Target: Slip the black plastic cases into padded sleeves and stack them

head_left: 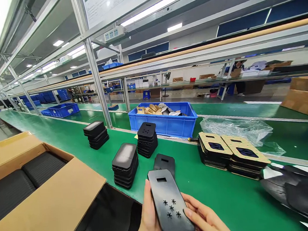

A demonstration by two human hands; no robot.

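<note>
A black plastic cover (166, 190) with a rectangular slot and several star-shaped cutouts is held up near the table's front edge. My left hand (149, 216) grips its left side, the thumb along the edge. On the lower right side, my right hand (203, 216) pinches the same cover, its thumb on the face. Just behind lies another black cover (164, 161), partly hidden by the held one. Stacks of black covers stand to the left: one slotted stack (147, 139), one smooth-topped stack (125, 163) and a farther stack (96, 133).
An open cardboard box (80, 191) with black parts sits at left. A blue bin (162, 123) holds tan and white scraps. Right of it are stacked parts with tan adhesive faces (232, 148), clear plastic film (236, 127) and a black-and-white bundle (296, 190). A metal post (95, 77) rises behind the stacks.
</note>
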